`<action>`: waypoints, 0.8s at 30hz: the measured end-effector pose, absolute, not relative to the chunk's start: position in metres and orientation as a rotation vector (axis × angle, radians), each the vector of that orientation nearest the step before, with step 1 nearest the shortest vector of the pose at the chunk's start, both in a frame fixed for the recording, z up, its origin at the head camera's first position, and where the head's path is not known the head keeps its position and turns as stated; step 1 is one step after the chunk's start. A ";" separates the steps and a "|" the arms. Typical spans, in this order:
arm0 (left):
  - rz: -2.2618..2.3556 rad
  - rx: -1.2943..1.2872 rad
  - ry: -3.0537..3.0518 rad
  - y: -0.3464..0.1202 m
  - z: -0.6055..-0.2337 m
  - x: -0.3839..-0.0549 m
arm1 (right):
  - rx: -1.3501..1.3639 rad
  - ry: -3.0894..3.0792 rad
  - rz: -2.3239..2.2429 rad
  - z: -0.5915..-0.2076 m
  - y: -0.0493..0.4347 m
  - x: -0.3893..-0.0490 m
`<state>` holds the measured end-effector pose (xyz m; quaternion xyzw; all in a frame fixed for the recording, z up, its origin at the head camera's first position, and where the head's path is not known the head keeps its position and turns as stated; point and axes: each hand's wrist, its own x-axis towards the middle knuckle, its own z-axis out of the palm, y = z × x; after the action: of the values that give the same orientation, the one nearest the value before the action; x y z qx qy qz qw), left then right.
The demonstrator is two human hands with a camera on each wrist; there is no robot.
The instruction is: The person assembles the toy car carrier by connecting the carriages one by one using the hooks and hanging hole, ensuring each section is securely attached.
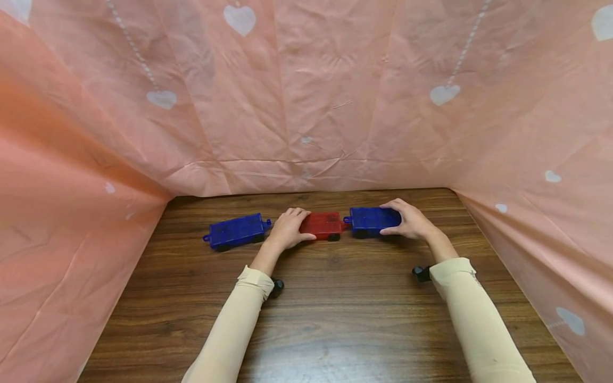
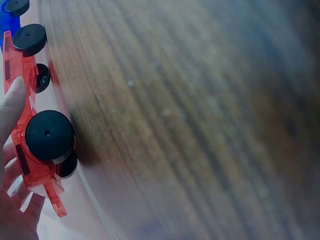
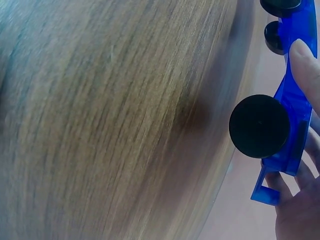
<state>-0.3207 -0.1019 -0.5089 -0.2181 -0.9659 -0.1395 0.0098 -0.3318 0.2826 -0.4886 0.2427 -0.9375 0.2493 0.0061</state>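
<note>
My left hand [image 1: 286, 230] grips a see-through red toy train car [image 1: 325, 225] from its left end, thumb along the near side and fingers over the far side. Around the right end of a blue toy train car [image 1: 370, 219], my right hand [image 1: 411, 221] holds with thumb and fingers spread to either side. The red car's right hitch overlaps the blue car's ring [image 1: 347, 219] in the head view. Black wheels [image 2: 49, 136] show under the red car, close over the wood. In the right wrist view, a hooked hitch [image 3: 265, 194] sticks out from the blue car's end.
Left of my left hand, a second blue car [image 1: 235, 232] stands on the wooden table [image 1: 330, 308], slightly angled, its hitch end near my wrist. Pink cloth [image 1: 311, 106] with white hearts hangs at the back and both sides. Each wrist wears a small black camera [image 1: 421, 274].
</note>
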 end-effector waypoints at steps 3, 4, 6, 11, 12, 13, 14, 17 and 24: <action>-0.442 -0.678 -3.017 -0.102 -0.508 -0.320 | 0.754 -2.936 0.782 -0.489 0.284 -0.332; -0.445 -0.678 -3.013 -0.102 -0.508 -0.320 | 0.754 -2.933 0.783 -0.489 0.284 -0.332; -0.449 -0.679 -3.013 -0.102 -0.508 -0.320 | 0.754 -2.929 0.786 -0.489 0.285 -0.332; -0.450 -0.682 -3.023 -0.103 -0.509 -0.322 | 0.766 -2.936 0.783 -0.490 0.284 -0.332; -0.448 -0.683 -3.025 -0.103 -0.509 -0.322 | 0.766 -2.942 0.781 -0.490 0.284 -0.332; -0.450 -0.685 -3.022 -0.103 -0.509 -0.322 | 0.767 -2.945 0.779 -0.491 0.284 -0.332; -0.452 -0.688 -3.020 -0.103 -0.509 -0.323 | 0.767 -2.949 0.776 -0.491 0.284 -0.332; -0.448 -0.696 -3.018 -0.103 -0.510 -0.323 | 0.762 -2.955 0.778 -0.492 0.284 -0.332; -0.445 -0.698 -3.009 -0.103 -0.510 -0.323 | 0.761 -2.959 0.784 -0.494 0.283 -0.332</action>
<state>-0.3230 -0.1027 -0.5104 -0.2236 -0.9641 -0.1427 0.0103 -0.3319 0.2830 -0.4944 0.2414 -0.9381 0.2485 -0.0062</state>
